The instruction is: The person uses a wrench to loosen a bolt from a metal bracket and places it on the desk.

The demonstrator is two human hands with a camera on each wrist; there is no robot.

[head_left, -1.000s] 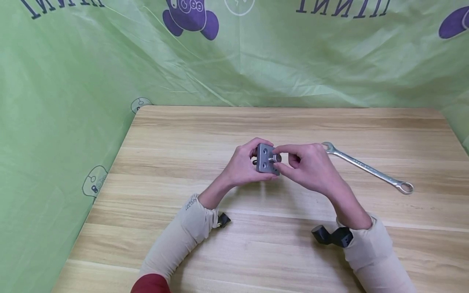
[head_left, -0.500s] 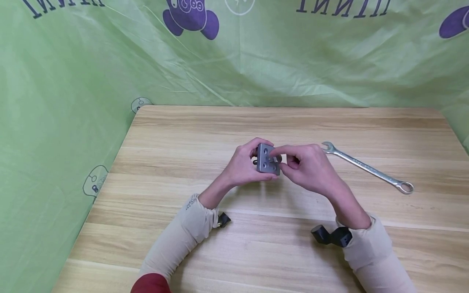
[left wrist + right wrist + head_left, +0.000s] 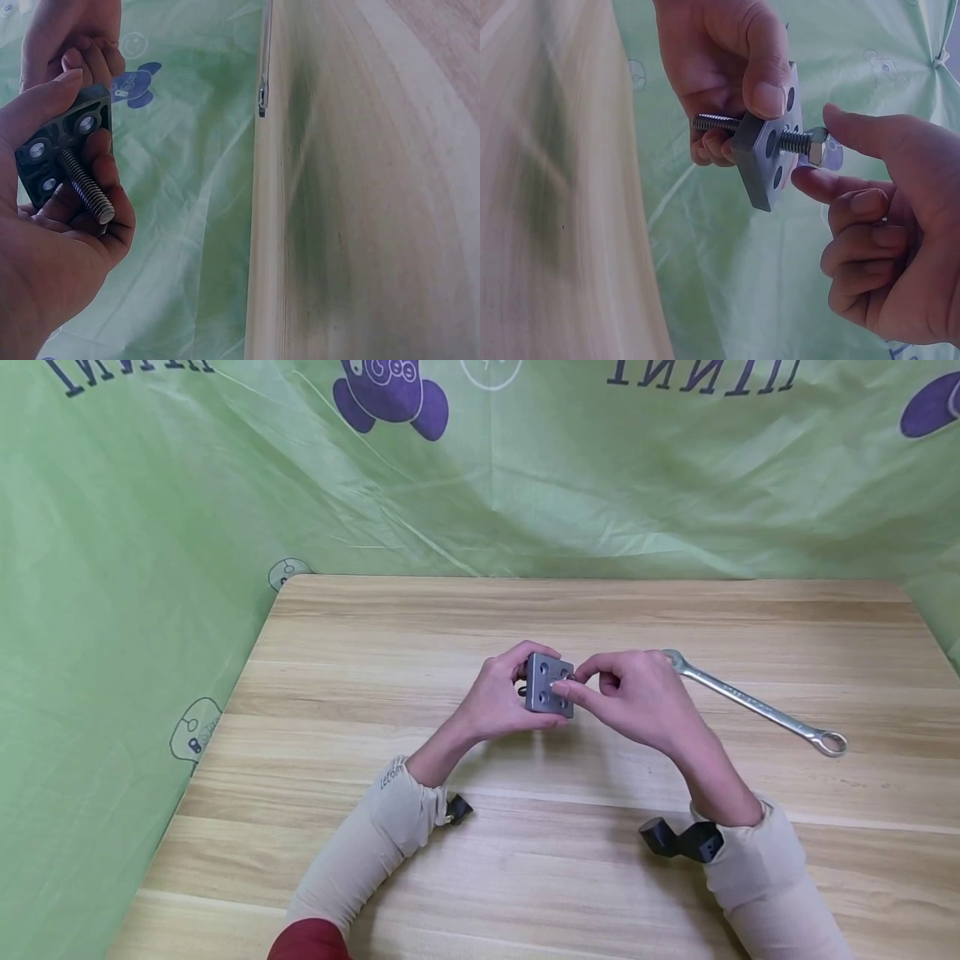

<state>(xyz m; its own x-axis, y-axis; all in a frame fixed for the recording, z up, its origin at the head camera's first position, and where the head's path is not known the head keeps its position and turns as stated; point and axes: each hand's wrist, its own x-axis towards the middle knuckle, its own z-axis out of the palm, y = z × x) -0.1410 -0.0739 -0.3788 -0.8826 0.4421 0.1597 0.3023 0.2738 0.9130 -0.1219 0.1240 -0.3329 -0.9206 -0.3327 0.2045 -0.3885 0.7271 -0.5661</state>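
Note:
My left hand [image 3: 491, 697] grips a small grey metal plate [image 3: 536, 693] by its edges, thumb on one side and fingers on the other, raised over the table. Several holes show in the plate. A hex bolt [image 3: 795, 142] runs through its middle; its threaded end [image 3: 86, 187] juts out the back, by the left palm. On the near side, the bolt's head [image 3: 819, 148] stands out from the plate on a short stretch of thread. My right hand [image 3: 645, 697] has thumb and index finger around that head, fingertips right at its sides, with the other fingers curled in.
A combination wrench [image 3: 757, 706] lies slantwise on the wooden table [image 3: 525, 877], right of the right hand. Green printed cloth [image 3: 600, 485] hangs behind the table and along its left. Black wrist cameras [image 3: 678, 841] stick out from the sleeves.
The right thumb and index finger have shifted around the bolt head, the thumb swinging across the plate's front and the index drawing back. The left hand and plate stay nearly still.

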